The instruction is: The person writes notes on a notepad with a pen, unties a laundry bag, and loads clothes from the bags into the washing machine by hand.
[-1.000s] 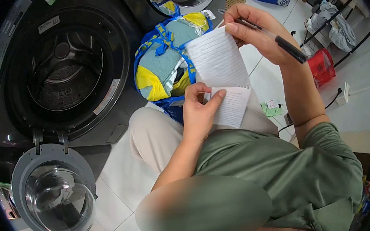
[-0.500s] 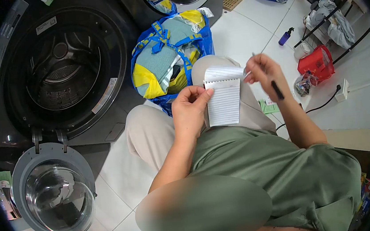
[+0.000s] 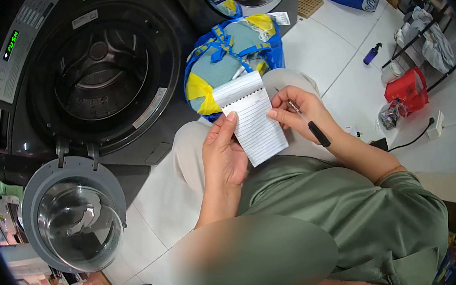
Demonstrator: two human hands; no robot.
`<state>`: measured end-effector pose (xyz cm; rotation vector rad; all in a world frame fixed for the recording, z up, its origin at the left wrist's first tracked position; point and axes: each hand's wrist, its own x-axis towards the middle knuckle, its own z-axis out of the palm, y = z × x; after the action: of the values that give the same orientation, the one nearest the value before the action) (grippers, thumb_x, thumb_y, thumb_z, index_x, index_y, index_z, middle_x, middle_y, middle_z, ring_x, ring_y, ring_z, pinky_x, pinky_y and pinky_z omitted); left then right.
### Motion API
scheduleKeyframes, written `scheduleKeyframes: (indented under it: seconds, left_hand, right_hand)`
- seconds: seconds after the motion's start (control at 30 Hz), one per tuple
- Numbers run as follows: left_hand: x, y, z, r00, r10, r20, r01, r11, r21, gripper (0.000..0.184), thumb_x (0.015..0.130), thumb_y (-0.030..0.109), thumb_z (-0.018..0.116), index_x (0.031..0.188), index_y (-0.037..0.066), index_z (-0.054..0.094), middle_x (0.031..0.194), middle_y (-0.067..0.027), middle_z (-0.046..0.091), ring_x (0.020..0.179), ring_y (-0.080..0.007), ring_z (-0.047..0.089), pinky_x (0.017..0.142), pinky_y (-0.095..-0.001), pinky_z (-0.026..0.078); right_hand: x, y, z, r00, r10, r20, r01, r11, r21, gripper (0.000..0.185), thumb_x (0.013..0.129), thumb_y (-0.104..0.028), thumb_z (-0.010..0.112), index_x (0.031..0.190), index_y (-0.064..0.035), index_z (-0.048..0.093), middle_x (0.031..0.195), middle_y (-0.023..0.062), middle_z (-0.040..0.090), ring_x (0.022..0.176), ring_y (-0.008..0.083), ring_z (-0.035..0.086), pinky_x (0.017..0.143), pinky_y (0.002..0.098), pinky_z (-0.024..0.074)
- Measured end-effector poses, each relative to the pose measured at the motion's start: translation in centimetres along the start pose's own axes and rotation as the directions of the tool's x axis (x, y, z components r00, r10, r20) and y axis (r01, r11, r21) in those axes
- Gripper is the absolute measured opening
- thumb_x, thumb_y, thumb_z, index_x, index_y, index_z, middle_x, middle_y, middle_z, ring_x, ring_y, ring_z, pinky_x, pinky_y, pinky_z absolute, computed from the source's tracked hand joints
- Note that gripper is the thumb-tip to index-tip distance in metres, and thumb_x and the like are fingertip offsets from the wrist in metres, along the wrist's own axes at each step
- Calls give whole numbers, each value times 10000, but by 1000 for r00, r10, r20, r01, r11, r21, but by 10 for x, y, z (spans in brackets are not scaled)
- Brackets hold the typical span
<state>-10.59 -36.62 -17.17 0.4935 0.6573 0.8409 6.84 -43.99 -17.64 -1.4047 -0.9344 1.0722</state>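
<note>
1. White tile floor [image 3: 154, 204] under us; washer [image 3: 163, 66] open on L, stuffed bag [image 3: 199, 87] ahead.
2. Pad [image 3: 257, 128] above our lap, btwn hands. L hand [image 3: 221, 151] pinches its L edge, thumb on top; R hand [image 3: 303, 112] curled round pen [image 3: 318, 133], thumb at pad's R edge.
3. Pad: ruled paper, spiral-bound; pen slim w/ black end; bag blue/yellow.

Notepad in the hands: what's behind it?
Past the top of the notepad, the blue bag shows, holding grey-green cloth; beige trousers show on both sides. Whatever lies directly behind the notepad is covered.
</note>
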Motion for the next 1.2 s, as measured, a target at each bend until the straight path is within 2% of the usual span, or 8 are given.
scheduleKeyframes:
  seconds: [0.07,0.17,0.3,0.53,0.63,0.83,1.03,1.2]
  left_hand:
    - [-2,0,-4,998,-57,5,57,998,-30,369,906,152,610,1194,-59,518,1129,-155,619,1061,-239,601,955,-379,481]
    - [-2,-5,-6,996,-89,-2,88,995,-51,367,897,152,622,1188,-51,525,1144,-154,613,1061,-246,601,950,-382,482]
    - [-4,-12,-1,999,-31,9,29,985,168,385,850,92,677,1197,-9,541,1125,-122,621,1035,-233,609,900,-382,498]
    - [4,-14,-7,994,17,-110,-1,989,145,377,806,75,733,1134,-18,573,1036,-128,646,880,-232,662,712,-362,562]
    - [9,-11,-11,996,-18,-85,20,1000,21,363,814,77,725,1130,-19,574,1025,-125,646,906,-231,654,765,-372,555]
    - [10,-7,-13,988,107,-107,-92,985,143,468,837,158,717,1199,-53,508,1073,-154,633,956,-259,641,838,-386,536]
    - [15,-6,-20,993,21,-116,-13,998,65,466,883,213,672,1213,-61,491,1091,-159,630,1003,-246,626,855,-389,526]
    - [10,-9,-19,999,12,52,-16,998,67,384,889,172,662,1176,-43,526,1092,-128,639,1006,-215,624,885,-355,501]
  right_hand:
    - [1,0,8,999,-7,-37,9,998,54,254,831,-161,728,963,5,587,793,15,577,722,83,525,646,211,440]
    - [1,5,19,981,-180,-73,173,980,-95,238,831,-146,725,966,-3,591,774,6,564,698,84,508,636,217,432]
    - [1,2,23,990,-133,54,140,976,-164,249,816,-150,733,985,-16,607,745,4,546,676,79,479,624,238,420]
    - [-2,-2,24,993,-48,107,75,961,-266,258,822,-142,737,1006,-11,612,745,-26,523,671,50,447,609,212,406]
    - [0,1,18,983,-116,141,156,936,-315,242,832,-160,714,997,-18,609,719,15,561,630,80,474,575,253,408]
    - [10,-3,11,972,-14,235,64,977,-205,240,843,-160,704,999,-7,605,707,-11,534,642,67,452,587,232,394]
    - [12,-9,8,946,-29,322,106,969,-222,210,850,-148,696,978,-10,602,732,-13,526,667,64,454,601,228,394]
    - [21,-7,-4,949,-27,315,109,963,-245,212,858,-149,690,995,-6,614,741,-19,523,693,60,455,629,216,393]
